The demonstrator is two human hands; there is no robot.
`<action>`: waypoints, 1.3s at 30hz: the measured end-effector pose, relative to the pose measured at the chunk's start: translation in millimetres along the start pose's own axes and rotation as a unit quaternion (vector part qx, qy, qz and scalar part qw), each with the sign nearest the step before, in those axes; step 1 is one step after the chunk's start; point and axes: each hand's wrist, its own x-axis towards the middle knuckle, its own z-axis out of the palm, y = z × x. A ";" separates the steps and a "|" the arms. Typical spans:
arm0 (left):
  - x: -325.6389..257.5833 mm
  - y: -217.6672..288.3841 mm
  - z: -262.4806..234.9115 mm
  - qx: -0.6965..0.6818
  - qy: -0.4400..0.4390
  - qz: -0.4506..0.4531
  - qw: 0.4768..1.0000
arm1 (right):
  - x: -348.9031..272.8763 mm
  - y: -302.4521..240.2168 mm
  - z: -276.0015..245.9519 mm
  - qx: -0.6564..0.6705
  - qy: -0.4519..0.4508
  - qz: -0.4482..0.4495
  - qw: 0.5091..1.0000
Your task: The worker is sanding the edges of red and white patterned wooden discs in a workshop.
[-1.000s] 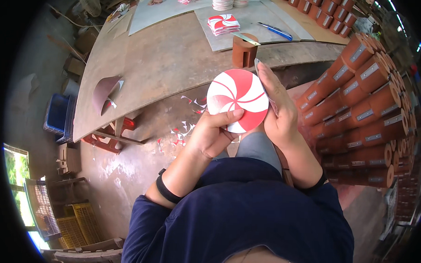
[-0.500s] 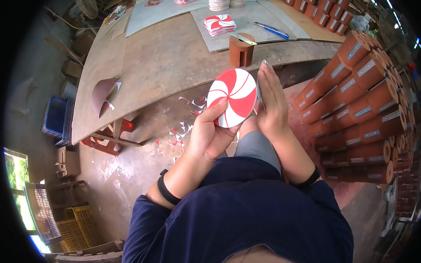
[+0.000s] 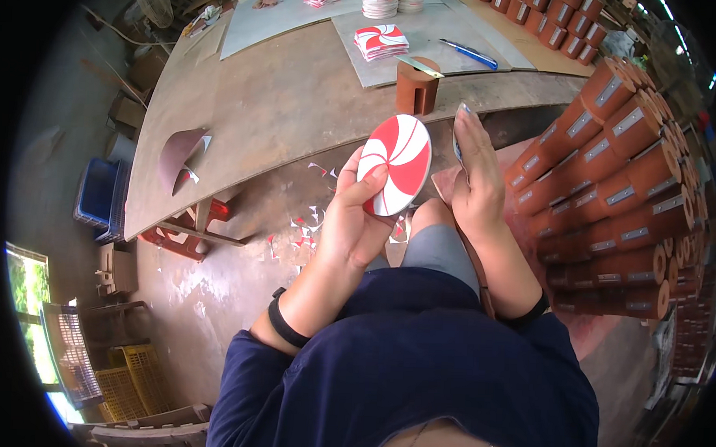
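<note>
My left hand point(image 3: 356, 223) grips a round disc point(image 3: 395, 163) with a red and white swirl face, the thumb pressed on its face and the fingers around its back edge. The disc is tilted up toward me above my lap. Just right of it and apart from it, my right hand point(image 3: 478, 172) is held upright with fingers stretched out and palm turned toward the disc. A thin bluish-grey edge shows along that palm; what it is I cannot make out. Beyond the disc, a brown slotted cylinder point(image 3: 416, 90) stands at the table's near edge with a metal ruler point(image 3: 419, 66) across its top.
On the wooden table point(image 3: 252, 101) lie a stack of swirl-printed cards point(image 3: 382, 41), a blue cutter knife point(image 3: 469, 54) and a curved mauve piece point(image 3: 180, 156). Brown cylinders point(image 3: 612, 185) are piled at my right. Paper scraps point(image 3: 304, 229) litter the floor near a red stool point(image 3: 186, 229).
My right hand has moved right, away from the disc, widening the gap. The disc in my left hand has turned a little more edge-on. A brown surface now shows beside my right hand.
</note>
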 end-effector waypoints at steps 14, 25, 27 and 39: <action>4.9 2.0 -8.7 -0.016 -0.007 -0.044 0.999 | -1.6 3.4 0.3 0.059 -0.003 0.052 0.997; 3.7 1.3 -3.0 -0.059 0.028 -0.035 0.997 | -15.0 -7.7 5.7 -0.033 -0.049 0.011 0.998; 5.5 1.7 -5.6 -0.085 0.018 -0.043 0.995 | -8.3 -17.4 -0.2 -0.017 -0.037 0.033 0.999; 10.7 2.4 -5.0 -0.082 0.064 -0.056 0.993 | 2.1 -25.9 3.6 -0.033 -0.020 -0.039 0.998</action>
